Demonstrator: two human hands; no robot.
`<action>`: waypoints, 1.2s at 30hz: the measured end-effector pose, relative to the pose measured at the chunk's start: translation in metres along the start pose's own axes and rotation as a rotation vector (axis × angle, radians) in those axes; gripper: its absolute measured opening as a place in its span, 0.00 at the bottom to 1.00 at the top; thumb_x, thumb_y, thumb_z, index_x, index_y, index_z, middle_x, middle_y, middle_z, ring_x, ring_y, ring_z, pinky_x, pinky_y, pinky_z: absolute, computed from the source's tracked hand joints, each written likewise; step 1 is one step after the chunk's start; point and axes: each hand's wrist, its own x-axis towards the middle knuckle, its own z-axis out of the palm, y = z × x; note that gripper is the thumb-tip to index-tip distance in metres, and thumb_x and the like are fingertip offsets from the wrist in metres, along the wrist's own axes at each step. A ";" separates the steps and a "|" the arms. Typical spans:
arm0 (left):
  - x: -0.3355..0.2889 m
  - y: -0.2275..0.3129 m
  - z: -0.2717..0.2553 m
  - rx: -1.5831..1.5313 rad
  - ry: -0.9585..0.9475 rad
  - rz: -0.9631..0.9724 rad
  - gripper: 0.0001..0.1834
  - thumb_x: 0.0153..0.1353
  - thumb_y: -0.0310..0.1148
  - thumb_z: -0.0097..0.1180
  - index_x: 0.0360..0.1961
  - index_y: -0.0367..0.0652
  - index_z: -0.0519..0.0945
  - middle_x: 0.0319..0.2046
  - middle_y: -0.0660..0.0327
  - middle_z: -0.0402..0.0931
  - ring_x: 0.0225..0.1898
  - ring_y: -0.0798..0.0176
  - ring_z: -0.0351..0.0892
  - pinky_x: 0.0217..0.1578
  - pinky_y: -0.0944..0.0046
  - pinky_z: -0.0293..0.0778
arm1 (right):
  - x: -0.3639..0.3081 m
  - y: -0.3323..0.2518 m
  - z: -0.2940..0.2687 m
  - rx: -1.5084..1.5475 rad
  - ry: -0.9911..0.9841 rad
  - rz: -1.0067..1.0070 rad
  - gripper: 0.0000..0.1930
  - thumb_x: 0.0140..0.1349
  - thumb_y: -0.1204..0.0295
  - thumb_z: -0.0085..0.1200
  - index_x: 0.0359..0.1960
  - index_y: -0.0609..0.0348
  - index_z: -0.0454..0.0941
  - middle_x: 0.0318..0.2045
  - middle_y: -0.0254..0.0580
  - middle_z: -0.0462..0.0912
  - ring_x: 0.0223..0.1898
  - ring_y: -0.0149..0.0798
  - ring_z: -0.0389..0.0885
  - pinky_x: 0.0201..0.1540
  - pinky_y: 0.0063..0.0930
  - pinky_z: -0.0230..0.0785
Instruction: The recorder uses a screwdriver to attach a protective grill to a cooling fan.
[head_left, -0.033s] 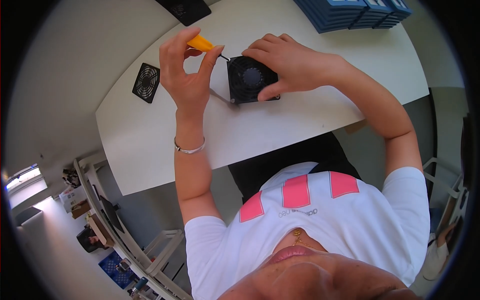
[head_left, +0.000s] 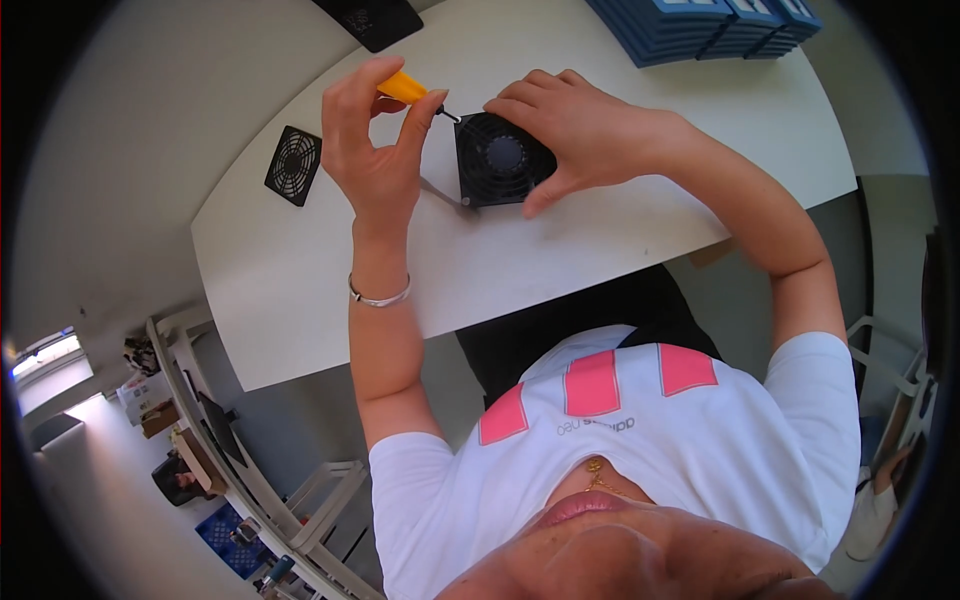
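Observation:
My left hand (head_left: 365, 140) is closed around the yellow handle of a screwdriver (head_left: 400, 87). The screwdriver's thin shaft slants down to the right, and its tip meets the far left corner of a square black fan (head_left: 490, 160). The fan lies on the white table with its round hub showing. My right hand (head_left: 580, 125) grips the fan's right side, fingers over the far edge and thumb at the near edge. That hand hides the fan's right edge. Left of my left hand lies a loose black fan grille (head_left: 293, 165).
Stacked blue trays (head_left: 690, 35) stand at the far right of the white table (head_left: 330, 290). A flat black object (head_left: 370, 20) sits at the far left edge. A shelf rack (head_left: 240, 430) with assorted items is off to the left.
My right thumb has slid down and slightly right to the fan's near edge. The left hand and the screwdriver have hardly moved.

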 end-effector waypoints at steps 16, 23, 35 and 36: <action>0.002 -0.006 -0.006 -0.314 -0.056 -0.138 0.20 0.55 0.25 0.68 0.50 0.44 0.80 0.40 0.59 0.81 0.40 0.65 0.85 0.43 0.67 0.82 | -0.002 0.033 0.008 0.360 0.007 -0.176 0.54 0.33 0.66 0.72 0.69 0.50 0.59 0.58 0.47 0.64 0.62 0.53 0.63 0.66 0.40 0.60; -0.001 0.002 -0.006 -0.263 -0.013 -0.107 0.20 0.52 0.26 0.70 0.48 0.46 0.82 0.41 0.61 0.80 0.39 0.65 0.84 0.41 0.68 0.82 | 0.000 0.046 0.003 0.490 -0.071 -0.180 0.56 0.33 0.67 0.74 0.70 0.49 0.57 0.60 0.46 0.63 0.63 0.50 0.64 0.67 0.39 0.60; -0.001 0.001 -0.010 -0.443 -0.105 -0.192 0.22 0.63 0.22 0.59 0.58 0.43 0.71 0.43 0.56 0.80 0.47 0.59 0.84 0.48 0.63 0.81 | 0.002 0.059 0.001 0.559 -0.069 -0.144 0.56 0.32 0.66 0.78 0.68 0.51 0.58 0.64 0.42 0.64 0.67 0.46 0.62 0.70 0.41 0.56; -0.002 -0.001 -0.009 -0.418 -0.102 -0.177 0.24 0.62 0.22 0.59 0.58 0.43 0.69 0.43 0.56 0.80 0.46 0.60 0.84 0.48 0.63 0.81 | 0.002 0.059 0.001 0.574 -0.063 -0.131 0.56 0.32 0.66 0.78 0.68 0.52 0.59 0.64 0.42 0.64 0.67 0.45 0.63 0.71 0.40 0.55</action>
